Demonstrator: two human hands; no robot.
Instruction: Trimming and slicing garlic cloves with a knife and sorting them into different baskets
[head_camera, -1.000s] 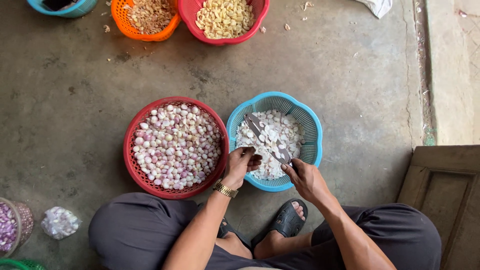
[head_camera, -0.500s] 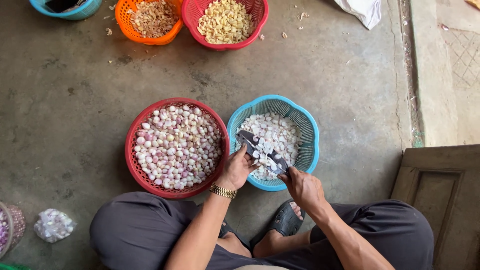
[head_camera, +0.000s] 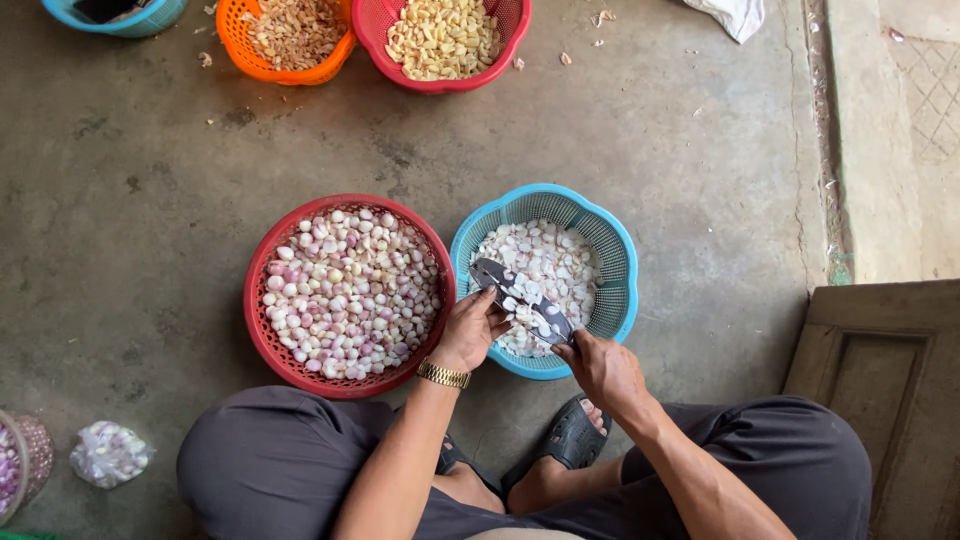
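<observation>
Since a moment ago I am bringing the knife (head_camera: 522, 300) lower and flatter over the blue basket (head_camera: 612, 262), and white shallot slices are now lying along its blade, so the cutting is moving on with pieces dropping among the peeled ones below. My right hand (head_camera: 603, 368) is closing its fingers fully round the handle, wrist bent inward above my sandal (head_camera: 568, 438). My left hand (head_camera: 470, 330) is curling its fingers beside the blade, at the rim between the blue basket and the red basket (head_camera: 262, 318) of unpeeled shallots; whether it is pinching a shallot I cannot tell.
</observation>
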